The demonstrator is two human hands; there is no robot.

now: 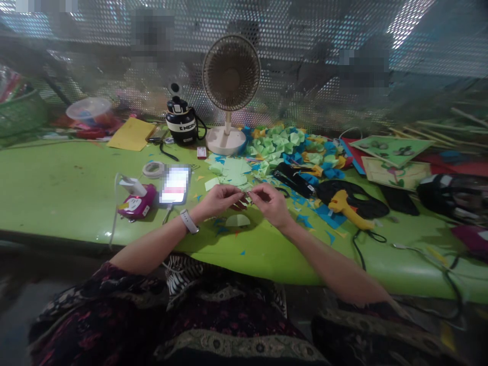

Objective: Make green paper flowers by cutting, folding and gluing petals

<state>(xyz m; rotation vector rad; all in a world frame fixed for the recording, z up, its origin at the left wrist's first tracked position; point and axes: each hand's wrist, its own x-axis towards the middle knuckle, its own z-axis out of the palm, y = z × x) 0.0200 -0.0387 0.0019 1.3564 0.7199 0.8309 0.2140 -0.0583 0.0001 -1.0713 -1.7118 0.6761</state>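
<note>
1. Head view, far left: a pink and white gadget with a white cable (135, 202) lies on the glossy green table (57, 188), with a roll of white tape (153, 169) and a smartphone (174, 185) just beside it.
2. The left hand (219, 199), a white wristband (189, 221) on its wrist, pinches one end of a small folded piece of paper (246, 196) between thumb and fingertips.
3. That paper hangs just above the table, between both hands, over a pale green half-round paper cutout (237, 220).
4. The right hand (270, 201) pinches the other end; its remaining fingers curl loosely.
5. Judging by its look, the piece is very light, thin and soft, easily creased or torn, so a gentle fingertip pinch at the edges or along a fold suits it best.
6. Behind stand a black insulated mug (182, 122) and a small beige desk fan (230, 91).
7. Farther right lie a heap of folded green and blue paper shapes (290, 145) and a yellow glue gun (347, 207).
</note>
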